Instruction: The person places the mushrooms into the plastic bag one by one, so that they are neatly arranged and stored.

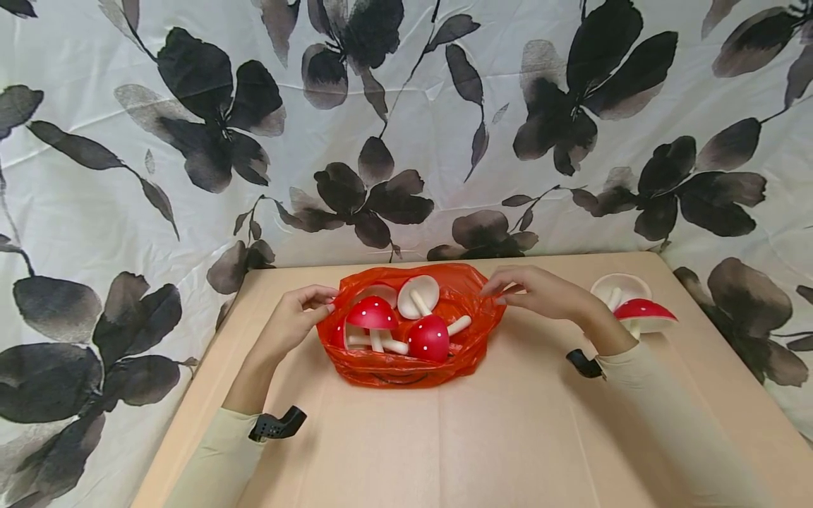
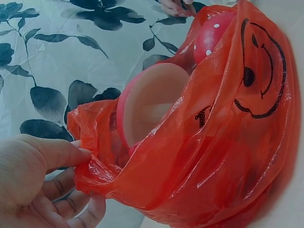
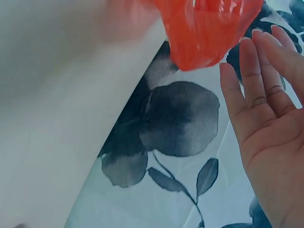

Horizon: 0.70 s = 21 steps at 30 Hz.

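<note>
An orange-red plastic bag [image 1: 406,374] stands on the table with its mouth spread wide. Inside lie several toy mushrooms with white-spotted red caps, among them an upright one [image 1: 372,314], one on its side [image 1: 428,339] and one showing its pale underside [image 1: 418,296]. My left hand [image 1: 293,317] pinches the bag's left rim between thumb and fingers; the left wrist view shows a drawn face on the bag [image 2: 266,71]. At the bag's right rim is my right hand [image 1: 540,288], its fingers [image 3: 250,71] extended beside the plastic. Whether they touch it I cannot tell.
Beyond my right forearm, two more toy mushrooms rest on the table: one with its pale underside up [image 1: 625,283], another with its red cap up [image 1: 644,310]. A floral cloth [image 1: 406,141] hangs behind the light wooden table [image 1: 406,451].
</note>
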### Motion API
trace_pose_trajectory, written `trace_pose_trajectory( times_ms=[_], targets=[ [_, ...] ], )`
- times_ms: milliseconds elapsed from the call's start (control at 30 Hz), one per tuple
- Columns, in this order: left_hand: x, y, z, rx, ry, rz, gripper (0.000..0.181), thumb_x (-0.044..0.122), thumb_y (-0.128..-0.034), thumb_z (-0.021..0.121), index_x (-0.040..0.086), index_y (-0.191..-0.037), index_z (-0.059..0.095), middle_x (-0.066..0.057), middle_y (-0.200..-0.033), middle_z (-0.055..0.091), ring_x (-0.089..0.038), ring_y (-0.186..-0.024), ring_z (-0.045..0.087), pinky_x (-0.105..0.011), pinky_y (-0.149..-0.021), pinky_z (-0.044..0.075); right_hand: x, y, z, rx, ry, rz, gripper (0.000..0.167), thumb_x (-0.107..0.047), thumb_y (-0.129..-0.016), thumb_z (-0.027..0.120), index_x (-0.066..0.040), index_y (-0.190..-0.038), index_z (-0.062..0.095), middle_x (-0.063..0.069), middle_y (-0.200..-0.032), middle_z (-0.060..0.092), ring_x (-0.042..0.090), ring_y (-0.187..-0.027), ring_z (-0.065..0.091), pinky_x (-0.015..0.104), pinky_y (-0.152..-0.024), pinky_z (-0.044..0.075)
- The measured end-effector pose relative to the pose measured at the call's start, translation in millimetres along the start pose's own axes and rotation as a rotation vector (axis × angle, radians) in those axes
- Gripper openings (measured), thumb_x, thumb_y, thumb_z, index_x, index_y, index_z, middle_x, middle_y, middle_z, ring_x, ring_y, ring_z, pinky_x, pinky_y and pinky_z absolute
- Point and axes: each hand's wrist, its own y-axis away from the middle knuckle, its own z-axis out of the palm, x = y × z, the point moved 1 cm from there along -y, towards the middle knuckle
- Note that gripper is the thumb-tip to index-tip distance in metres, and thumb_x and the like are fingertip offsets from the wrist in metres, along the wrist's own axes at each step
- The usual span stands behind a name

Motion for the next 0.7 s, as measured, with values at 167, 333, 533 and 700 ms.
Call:
trace_pose_trajectory(
  times_ms=[167,333,533,700],
  targets=[
    [0.4,0.8,-0.8,0.004,-0.010,-0.002,0.025,0.006,-0.0983,0.064,0.004,-0.123,0.069,-0.016,-0.109,0.068,-0.029,-0.099,0.060,-0.024,-0.075,0.058,2,8.8,-7,0.014,-0.009,0.010,0.030,0.000,-0.093,0.069,-0.012,-0.121,0.072,0.008,-0.119,0.070,0.025,-0.112,0.066,0.046,-0.096,0.055],
    [-0.5,0.7,-0.9,0.006,0.003,0.008,0.026,0.005,-0.0980,0.065,0.002,-0.123,0.069,-0.019,-0.109,0.068,-0.029,-0.098,0.060,-0.023,-0.075,0.057,7,19.9,-14,0.031,-0.031,0.037,0.030,-0.007,-0.094,0.071,-0.010,-0.123,0.071,0.005,-0.118,0.070,0.026,-0.113,0.066,0.049,-0.098,0.054],
    [0.2,1.5,-0.1,0.005,0.021,0.012,0.028,0.006,-0.0978,0.065,0.000,-0.125,0.068,-0.020,-0.109,0.068,-0.030,-0.098,0.060,-0.022,-0.075,0.056,20,36.1,-19,0.075,0.025,0.040,0.028,-0.009,-0.094,0.072,-0.016,-0.121,0.070,-0.003,-0.115,0.070,0.023,-0.110,0.066,0.046,-0.096,0.055],
    [-1.8,1.2,-0.4,0.000,0.014,0.015,0.030,0.005,-0.0987,0.063,-0.002,-0.128,0.066,-0.021,-0.112,0.068,-0.028,-0.099,0.060,-0.022,-0.074,0.056,30,50.1,-24,0.088,0.031,0.039,0.030,-0.005,-0.095,0.069,-0.017,-0.123,0.069,-0.003,-0.116,0.070,0.023,-0.110,0.066,0.035,-0.096,0.055]
  ],
)
